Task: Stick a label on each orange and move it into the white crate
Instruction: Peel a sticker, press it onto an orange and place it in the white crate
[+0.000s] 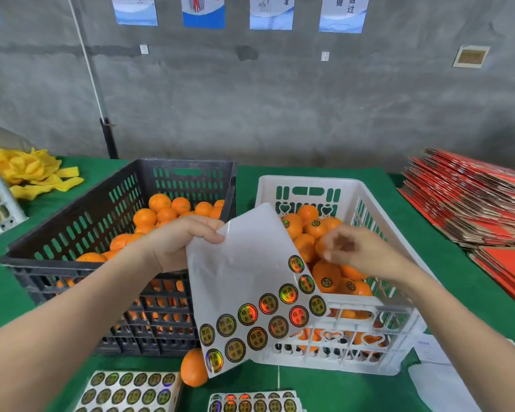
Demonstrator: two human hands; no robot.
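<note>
Oranges (159, 202) in left crate (72, 230) and right crate (309, 181), label sheets (131, 389) before them.

A curled label sheet (244, 263) (mostly peeled bare) hangs before the white crate (309, 180) of labelled oranges (326, 276).

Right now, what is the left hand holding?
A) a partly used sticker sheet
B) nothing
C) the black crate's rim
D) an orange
A: the left hand pinches the upper corner of the sticker sheet, whose upper part is already bare.
</note>
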